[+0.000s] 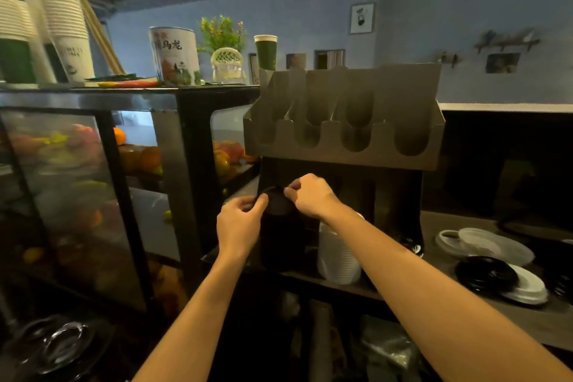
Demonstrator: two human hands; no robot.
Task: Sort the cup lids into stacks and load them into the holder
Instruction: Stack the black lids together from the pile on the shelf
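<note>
l hand [238,226], r hand [313,195] on black lids [280,236]; tin [175,56] label "乌龙"

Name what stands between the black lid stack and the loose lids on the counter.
A white lid stack stands there, right of the black stack, shown in the head view.

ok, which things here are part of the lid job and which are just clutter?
Job: left hand and right hand pinching top black lid; black lid stack; white lid stack; loose lids; holder.
Clutter: paper cups; tea tin; plant; green cup; fruit.
</note>
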